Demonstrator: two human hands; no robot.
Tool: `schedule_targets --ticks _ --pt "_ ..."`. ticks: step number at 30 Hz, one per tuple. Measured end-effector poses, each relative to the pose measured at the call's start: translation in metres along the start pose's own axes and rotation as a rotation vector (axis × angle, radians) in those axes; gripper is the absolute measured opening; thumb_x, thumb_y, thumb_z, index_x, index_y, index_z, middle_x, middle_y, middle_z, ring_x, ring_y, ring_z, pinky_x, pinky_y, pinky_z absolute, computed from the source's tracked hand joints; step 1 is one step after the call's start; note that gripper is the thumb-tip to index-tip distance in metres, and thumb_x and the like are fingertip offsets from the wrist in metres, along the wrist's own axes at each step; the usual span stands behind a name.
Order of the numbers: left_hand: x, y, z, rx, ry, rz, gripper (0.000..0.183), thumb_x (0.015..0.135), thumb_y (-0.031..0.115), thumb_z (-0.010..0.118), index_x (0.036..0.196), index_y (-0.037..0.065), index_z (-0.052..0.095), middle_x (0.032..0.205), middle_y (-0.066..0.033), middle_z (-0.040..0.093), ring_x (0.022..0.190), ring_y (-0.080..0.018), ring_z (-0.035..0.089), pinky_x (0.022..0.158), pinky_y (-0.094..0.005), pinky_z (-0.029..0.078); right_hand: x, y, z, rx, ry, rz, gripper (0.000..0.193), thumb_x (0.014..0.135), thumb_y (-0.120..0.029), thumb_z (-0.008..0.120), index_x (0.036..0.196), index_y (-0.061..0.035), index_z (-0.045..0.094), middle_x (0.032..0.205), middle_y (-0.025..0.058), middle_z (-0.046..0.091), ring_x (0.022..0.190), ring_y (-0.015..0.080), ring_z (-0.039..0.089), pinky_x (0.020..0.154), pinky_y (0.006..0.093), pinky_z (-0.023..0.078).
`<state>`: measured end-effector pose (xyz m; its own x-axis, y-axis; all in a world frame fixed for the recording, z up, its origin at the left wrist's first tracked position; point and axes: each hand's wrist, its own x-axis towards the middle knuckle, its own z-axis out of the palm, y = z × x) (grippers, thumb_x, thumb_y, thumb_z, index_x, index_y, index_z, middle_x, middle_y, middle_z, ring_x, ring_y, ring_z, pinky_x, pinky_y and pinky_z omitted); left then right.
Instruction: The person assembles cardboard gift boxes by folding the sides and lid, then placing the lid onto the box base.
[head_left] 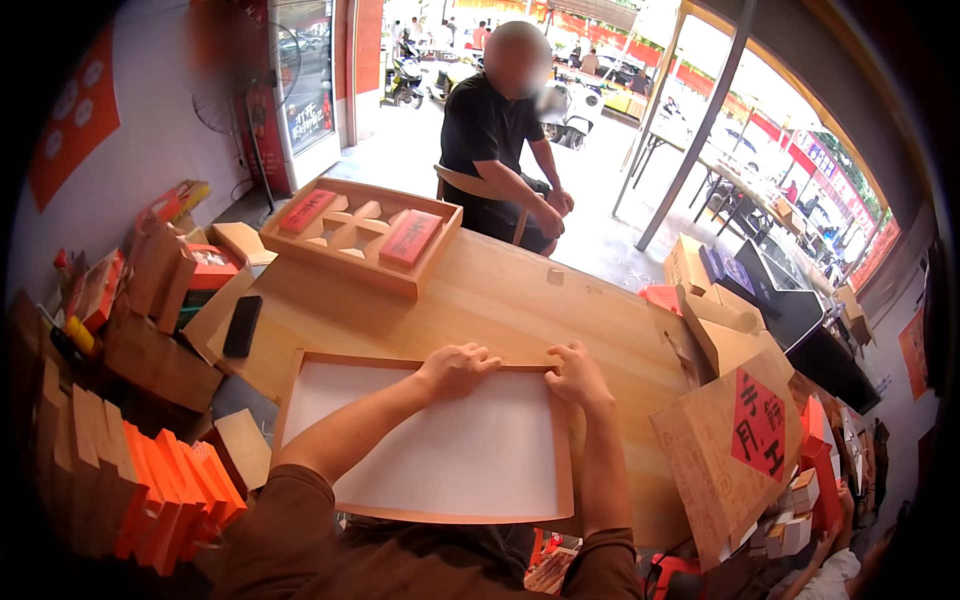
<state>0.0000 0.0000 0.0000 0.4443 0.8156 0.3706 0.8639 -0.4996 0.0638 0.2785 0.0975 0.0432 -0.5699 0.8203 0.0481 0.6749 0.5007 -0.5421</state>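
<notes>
A shallow cardboard box (450, 440) with brown rims and a white inside lies in front of me at the near side of the wooden table. My left hand (457, 372) has its fingers bent over the middle of the far rim. At the far right corner my right hand (578, 376) grips the same rim between thumb and fingers. Beyond my left arm stands a divided cardboard box (440, 265). It holds a red packet (306, 211) at its left and another red packet (411, 237) at its right, with open compartments between them.
A black phone (242, 326) lies on the table (540, 290) at the left. Orange boxes (170, 490) and cartons crowd the left side. A brown carton (720, 450) with a red diamond label leans at the right edge. A person (500, 130) in black sits across the table.
</notes>
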Motion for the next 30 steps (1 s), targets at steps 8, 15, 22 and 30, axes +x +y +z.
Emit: schedule_targets --ticks 8,15,22,30 --pt "-0.005 0.007 -0.017 -0.004 0.043 0.021 0.021 0.093 0.01 0.058 0.112 0.011 0.068 0.094 -0.0098 0.069 0.092 -0.0283 0.071 0.079 -0.0398 0.06 -0.004 -0.009 0.018 -0.056 0.032 0.006 0.024 0.083 -0.015 0.067 0.104 -0.0074 0.074 0.098 0.0182 0.076 0.098 0.0383 0.072 0.088 0.0472 0.057" --pt "0.003 0.007 -0.004 -0.001 0.087 0.01 0.026 0.091 0.008 0.059 0.115 0.013 0.069 0.091 -0.0088 0.068 0.09 -0.028 0.07 0.074 -0.0404 0.06 -0.008 -0.017 0.004 -0.248 0.072 0.046 0.019 0.082 -0.012 0.065 0.098 -0.0073 0.074 0.089 0.0165 0.076 0.091 0.0374 0.072 0.079 0.0469 0.056" --pt "0.012 0.019 0.003 0.019 0.061 0.103 0.018 0.091 0.012 0.061 0.108 0.013 0.068 0.092 -0.0085 0.068 0.093 -0.027 0.071 0.075 -0.039 0.06 -0.032 -0.006 0.007 -0.303 0.152 0.137 0.014 0.081 -0.017 0.067 0.087 -0.0084 0.077 0.09 0.0196 0.075 0.087 0.04 0.073 0.08 0.0482 0.058" --pt "0.052 0.054 0.023 -0.035 0.018 0.201 0.026 0.094 0.015 0.058 0.119 0.011 0.063 0.098 -0.0091 0.068 0.098 -0.0269 0.07 0.077 -0.0374 0.06 -0.079 0.036 -0.014 -0.216 0.297 0.007 0.018 0.085 -0.012 0.07 0.098 -0.0056 0.081 0.092 0.0213 0.075 0.086 0.0394 0.074 0.08 0.047 0.059"
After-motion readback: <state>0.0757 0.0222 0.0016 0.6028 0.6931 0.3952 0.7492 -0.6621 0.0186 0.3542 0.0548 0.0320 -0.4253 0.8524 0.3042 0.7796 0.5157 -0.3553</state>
